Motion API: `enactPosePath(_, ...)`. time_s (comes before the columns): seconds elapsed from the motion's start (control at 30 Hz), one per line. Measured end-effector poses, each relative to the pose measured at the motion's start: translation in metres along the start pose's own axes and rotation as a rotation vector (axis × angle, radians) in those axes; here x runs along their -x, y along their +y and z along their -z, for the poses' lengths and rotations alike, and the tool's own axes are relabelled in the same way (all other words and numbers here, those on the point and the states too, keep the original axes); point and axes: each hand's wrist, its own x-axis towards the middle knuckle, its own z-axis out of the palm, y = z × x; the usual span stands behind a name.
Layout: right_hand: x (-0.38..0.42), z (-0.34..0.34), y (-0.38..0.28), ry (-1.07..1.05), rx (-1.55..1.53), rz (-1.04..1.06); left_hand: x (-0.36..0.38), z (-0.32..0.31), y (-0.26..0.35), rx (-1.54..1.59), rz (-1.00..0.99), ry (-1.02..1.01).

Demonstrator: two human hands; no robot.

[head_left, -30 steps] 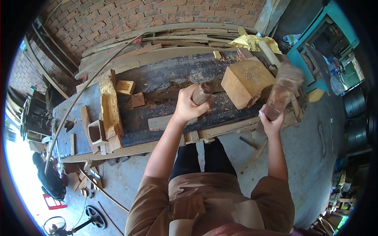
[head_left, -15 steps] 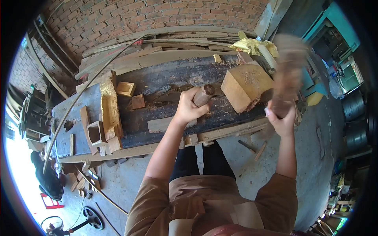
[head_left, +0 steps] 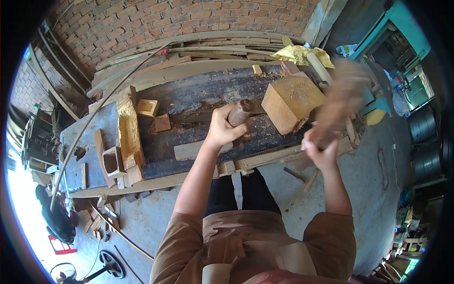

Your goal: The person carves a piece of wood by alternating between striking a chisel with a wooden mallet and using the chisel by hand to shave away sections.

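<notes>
My left hand (head_left: 220, 128) is closed around the thick round wooden handle of a chisel (head_left: 240, 113). The handle's top end looks dark and battered, and its blade is hidden below my fist. To the right, my right hand (head_left: 323, 154) grips a wooden mallet (head_left: 341, 97), whose raised head is smeared by motion. Between the two hands, a large pale wooden block (head_left: 289, 105) with chips on top rests on the dark workbench (head_left: 189, 128). A flat wooden piece (head_left: 191, 150) lies under my left forearm.
On the bench's left side are a hollowed yellowish wood piece (head_left: 126, 125), a small square wooden tray (head_left: 148, 107) and an open wooden box (head_left: 112, 162). A yellow bag (head_left: 302, 54) lies at the back. Long boards (head_left: 203, 40) line the brick wall. Offcuts lie on the floor.
The mallet and my right hand have moved left and slightly down, with the mallet still raised. My left hand keeps its hold on the chisel. The whole view has shifted slightly.
</notes>
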Motion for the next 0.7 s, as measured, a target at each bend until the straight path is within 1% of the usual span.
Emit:
enactPosePath(0.03, -0.001, -0.003, 0.0, 0.037, 0.36, 0.045, 0.0, -0.001, 0.0, 0.009, -0.007, 0.004)
enactPosePath(0.07, -0.001, -0.001, -0.008, -0.133, 0.557, -0.11, 0.002, -0.002, 0.001, 0.005, -0.007, 0.004)
enactPosePath(0.13, 0.001, 0.006, -0.007, -0.085, 0.443, -0.136, 0.002, -0.002, 0.003, 0.049, -0.043, 0.035)
enactPosePath(0.17, -0.002, 0.009, -0.01, 0.013, 0.409, -0.041, 0.0, -0.001, 0.004, 0.042, -0.048, 0.037)
enactPosePath(0.2, 0.0, 0.018, -0.008, 0.06, 0.319, -0.096, 0.0, -0.002, 0.005, 0.023, -0.029, 0.016)
enactPosePath(0.27, -0.003, 0.03, 0.002, 0.049, 0.04, 0.044, 0.003, -0.005, 0.007, -0.006, 0.016, -0.036)
enactPosePath(0.3, -0.004, 0.018, 0.005, 0.194, -0.082, 0.126, 0.002, -0.007, 0.007, 0.001, 0.012, -0.028)
enactPosePath(0.33, -0.002, 0.012, 0.015, 0.198, -0.078, 0.127, 0.001, -0.007, 0.008, 0.005, 0.008, -0.032)
enactPosePath(0.37, 0.004, 0.007, 0.028, 0.112, -0.156, 0.144, 0.001, -0.006, 0.009, -0.017, 0.026, -0.027)
enactPosePath(0.4, 0.005, 0.003, 0.027, 0.021, -0.231, 0.162, 0.0, -0.006, 0.009, -0.037, 0.041, -0.018)
enactPosePath(0.43, 0.006, 0.012, 0.015, -0.185, 0.17, -0.161, -0.001, -0.008, 0.005, -0.03, 0.034, -0.011)
enactPosePath(0.47, 0.005, 0.009, 0.009, -0.203, 0.577, -0.035, 0.0, -0.008, -0.002, -0.003, -0.001, 0.002)
enactPosePath(0.53, 0.007, 0.022, 0.008, -0.163, 0.496, -0.045, -0.002, -0.004, -0.001, 0.014, -0.036, 0.005)
enactPosePath(0.57, 0.009, 0.024, 0.004, -0.053, 0.458, -0.051, -0.002, -0.002, 0.0, 0.019, -0.021, 0.014)
enactPosePath(0.6, 0.007, 0.022, -0.004, 0.03, 0.3, 0.0, -0.001, -0.001, 0.002, 0.025, -0.002, 0.017)
enactPosePath(0.67, 0.014, 0.028, 0.015, 0.013, 0.03, 0.051, -0.002, -0.002, -0.001, 0.028, 0.021, 0.013)
enactPosePath(0.7, 0.014, 0.012, 0.016, 0.058, -0.098, 0.091, -0.003, -0.002, -0.002, 0.001, 0.023, 0.007)
